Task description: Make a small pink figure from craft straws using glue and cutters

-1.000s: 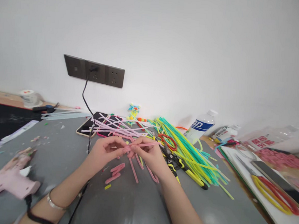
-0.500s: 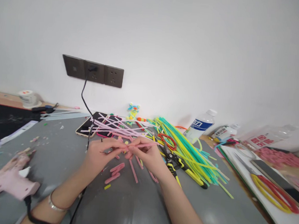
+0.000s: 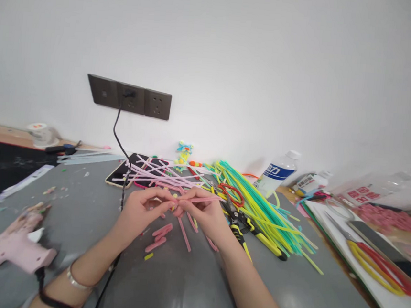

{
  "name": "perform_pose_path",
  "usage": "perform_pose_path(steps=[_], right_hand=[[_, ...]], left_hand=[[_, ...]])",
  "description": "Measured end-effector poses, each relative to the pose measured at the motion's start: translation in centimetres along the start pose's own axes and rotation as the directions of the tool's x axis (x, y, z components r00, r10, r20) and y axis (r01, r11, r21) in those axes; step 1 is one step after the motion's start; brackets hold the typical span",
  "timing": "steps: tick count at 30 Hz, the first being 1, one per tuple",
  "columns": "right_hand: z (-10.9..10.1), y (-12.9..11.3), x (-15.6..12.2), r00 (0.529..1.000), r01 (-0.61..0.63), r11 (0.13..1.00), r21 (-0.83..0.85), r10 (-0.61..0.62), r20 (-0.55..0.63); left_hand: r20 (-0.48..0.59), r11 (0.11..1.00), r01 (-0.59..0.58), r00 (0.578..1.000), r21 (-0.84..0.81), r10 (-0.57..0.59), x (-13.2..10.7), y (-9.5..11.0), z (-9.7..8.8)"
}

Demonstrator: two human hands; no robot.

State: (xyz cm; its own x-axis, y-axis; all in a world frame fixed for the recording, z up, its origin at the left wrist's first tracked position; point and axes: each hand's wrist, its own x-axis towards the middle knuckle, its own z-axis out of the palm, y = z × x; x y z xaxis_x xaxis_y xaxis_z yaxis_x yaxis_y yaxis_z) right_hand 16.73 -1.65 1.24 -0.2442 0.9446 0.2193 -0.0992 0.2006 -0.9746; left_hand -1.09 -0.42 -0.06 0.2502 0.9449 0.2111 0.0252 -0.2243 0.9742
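A pink pipe cleaner (image 3: 206, 199) is pinched between my two hands over the middle of the mat. My left hand (image 3: 146, 206) closes thumb and index finger on its left end, where the strip looks bent, though fingertips partly hide it. My right hand (image 3: 200, 211) grips it close beside, and the free length sticks out to the right past the knuckles. Beneath and in front of the hands lie loose pink pipe cleaners (image 3: 184, 233) and a folded pink piece (image 3: 160, 236). A small yellow bit (image 3: 149, 256) lies just nearer.
A pink glue gun (image 3: 17, 248) with a black cord lies left. Yellow-handled pliers (image 3: 237, 219) and a bundle of green and yellow pipe cleaners (image 3: 262, 207) are right of my hands. Behind are lilac pipe cleaners (image 3: 160, 174) on phones, and a bottle (image 3: 277, 172). Scissors (image 3: 378, 270) lie far right.
Hardly anything differs. The view has shifted very slightly, and the left fingers have moved a little at the pipe cleaner while both hands keep their pinch.
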Motion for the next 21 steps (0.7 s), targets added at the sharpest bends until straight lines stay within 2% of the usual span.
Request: perform_pose_path(steps=[3,6,15,21], right_hand=[[0.3,0.3,0.0,0.999,0.046,0.999,-0.014,-0.047,-0.020],[0.6,0.4,0.0,0.997,0.066,0.998,-0.011,-0.067,-0.027],[0.5,-0.6,-0.3,0.999,-0.025,0.999,0.040,0.024,0.038],[0.4,-0.6,-0.2,0.995,-0.068,0.995,0.077,0.062,0.074]], left_hand=[[0.037,0.992,0.105,0.994,-0.075,-0.102,0.2,0.1,0.3],[0.048,0.984,0.139,0.990,-0.108,-0.134,0.2,0.0,0.4],[0.095,0.941,0.238,0.971,-0.242,-0.221,-0.2,-0.1,0.4],[0.126,0.938,0.268,0.961,-0.222,-0.245,-0.1,0.0,0.2]])
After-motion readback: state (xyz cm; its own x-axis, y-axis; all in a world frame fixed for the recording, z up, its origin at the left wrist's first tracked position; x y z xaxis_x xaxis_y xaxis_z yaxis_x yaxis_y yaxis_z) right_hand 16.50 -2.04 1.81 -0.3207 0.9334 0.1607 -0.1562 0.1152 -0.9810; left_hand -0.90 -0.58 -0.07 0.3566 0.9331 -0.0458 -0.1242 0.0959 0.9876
